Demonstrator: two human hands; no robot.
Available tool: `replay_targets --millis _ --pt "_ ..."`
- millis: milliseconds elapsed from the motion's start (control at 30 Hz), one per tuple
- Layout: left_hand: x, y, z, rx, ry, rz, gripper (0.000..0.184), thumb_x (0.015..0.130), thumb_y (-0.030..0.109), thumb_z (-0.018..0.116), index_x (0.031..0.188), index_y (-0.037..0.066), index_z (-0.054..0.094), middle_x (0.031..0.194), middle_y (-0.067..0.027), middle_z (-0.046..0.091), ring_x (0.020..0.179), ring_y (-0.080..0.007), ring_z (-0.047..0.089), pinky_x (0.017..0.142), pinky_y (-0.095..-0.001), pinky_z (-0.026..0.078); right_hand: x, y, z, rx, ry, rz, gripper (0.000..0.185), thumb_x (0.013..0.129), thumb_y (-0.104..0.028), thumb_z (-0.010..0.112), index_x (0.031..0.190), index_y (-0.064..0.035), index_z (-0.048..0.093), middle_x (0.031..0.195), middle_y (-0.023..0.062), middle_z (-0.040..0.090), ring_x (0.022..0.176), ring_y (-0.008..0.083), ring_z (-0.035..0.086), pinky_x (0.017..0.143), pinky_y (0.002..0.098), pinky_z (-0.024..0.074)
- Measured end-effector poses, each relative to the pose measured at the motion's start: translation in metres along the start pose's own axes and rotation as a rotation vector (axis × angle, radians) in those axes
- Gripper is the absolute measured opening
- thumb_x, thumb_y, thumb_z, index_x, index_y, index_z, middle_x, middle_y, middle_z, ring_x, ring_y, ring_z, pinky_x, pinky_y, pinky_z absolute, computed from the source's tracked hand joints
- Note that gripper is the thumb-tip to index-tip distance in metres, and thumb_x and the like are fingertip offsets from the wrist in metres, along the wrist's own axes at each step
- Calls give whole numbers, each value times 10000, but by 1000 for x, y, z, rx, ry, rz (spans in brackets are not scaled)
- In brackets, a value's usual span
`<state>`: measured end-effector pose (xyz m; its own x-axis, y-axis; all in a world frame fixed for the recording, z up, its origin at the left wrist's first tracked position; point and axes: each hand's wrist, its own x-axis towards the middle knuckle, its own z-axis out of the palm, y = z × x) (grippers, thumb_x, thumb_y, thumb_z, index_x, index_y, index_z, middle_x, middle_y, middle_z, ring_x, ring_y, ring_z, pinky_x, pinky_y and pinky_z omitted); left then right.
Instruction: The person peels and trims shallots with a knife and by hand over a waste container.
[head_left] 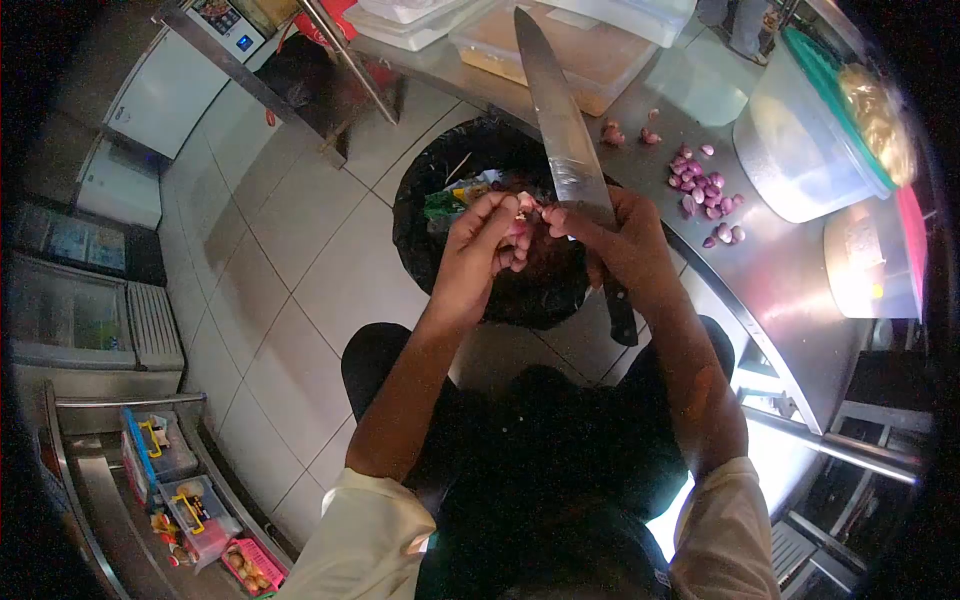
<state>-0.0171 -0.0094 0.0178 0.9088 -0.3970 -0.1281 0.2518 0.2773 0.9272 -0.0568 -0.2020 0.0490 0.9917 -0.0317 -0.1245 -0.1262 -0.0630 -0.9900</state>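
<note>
Floor: pale square tiles (310, 250) with dark joints, soft shadows across. Right: stainless-steel table (775, 255), long edge diagonal, whitish-pink glare on its top. Upper left: white box-shaped cabinet (160, 95). Lower left: grey metal shelf rack (105, 490) with tubular rail. Bright white light (785, 470) below table.

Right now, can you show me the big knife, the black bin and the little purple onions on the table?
Big knife (556, 110): head view, on its blade.
Black bin (409, 192): head view, on its rim's dark lining.
Little purple onions (714, 181): head view, on one bulb in the pile.
</note>
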Motion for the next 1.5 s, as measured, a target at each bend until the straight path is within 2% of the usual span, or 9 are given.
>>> replay_targets --millis 67,300,400,600,767,900,1067,1167,1500 --pt "2 -3 -4 -19 66 -91 250 1058 335 574 1017 103 660 792 40 578 693 -65 545 633 -240 452 0 1 4 107 6 17 328 872 -311 810 1005 -27 715 792 27 715 449 61 534 396 231 380" --pt "5 -17 -15 -21 165 -191 267 1026 370 628 955 114 655 757 52 563 642 -54 506 576 -225 400 2 4 7 93 -21 47 360 880 -333 801 1005 -12 699 836 41 727 446 68 532 394 230 392" --pt "12 -29 -32 21 23 -204 306 1016 404 641 1000 101 681 731 63 547 580 -43 443 521 -225 330 2 7 9 87 -15 57 389 872 -358 805 1012 -11 697 831 37 719 461 68 538 395 229 390" --pt "9 -8 -18 170 217 -195 342 1016 381 656 1174 80 696 718 72 530 564 -34 404 508 -209 281 -1 -1 11 102 -27 4 369 874 -342 803 1003 -14 695 808 29 706 490 69 547 405 237 395" --pt "9 -20 -5 191 285 56 239 1053 276 586 1152 78 675 781 49 560 624 -58 441 554 -225 336 -1 -1 14 40 2 64 385 883 -373 793 981 -17 684 811 29 701 475 74 539 427 237 409" --pt "10 -19 -21 272 62 49 175 1059 196 569 1118 64 667 834 42 556 668 -41 453 583 -201 354 1 6 16 62 22 25 368 890 -347 793 1006 -16 683 805 34 698 471 79 540 414 243 405" --pt "7 -13 -10 -38 -86 -44 243 1053 227 590 1180 39 678 866 56 611 678 -14 456 571 -200 349 2 13 18 83 11 29 331 921 -293 769 1075 -13 684 813 34 696 478 80 545 410 237 407" --pt "7 -12 -9 66 -14 11 252 1043 232 615 1165 33 708 881 56 642 658 -5 440 557 -185 326 3 14 19 126 39 13 461 864 -401 818 1077 -12 692 787 28 680 488 95 557 397 258 434" --pt "5 -12 -11 20 47 19 179 1002 184 687 1089 39 744 891 31 696 639 3 448 555 -187 330 -1 9 19 30 72 31 431 888 -385 799 1069 -10 688 796 43 692 520 95 575 411 269 455"
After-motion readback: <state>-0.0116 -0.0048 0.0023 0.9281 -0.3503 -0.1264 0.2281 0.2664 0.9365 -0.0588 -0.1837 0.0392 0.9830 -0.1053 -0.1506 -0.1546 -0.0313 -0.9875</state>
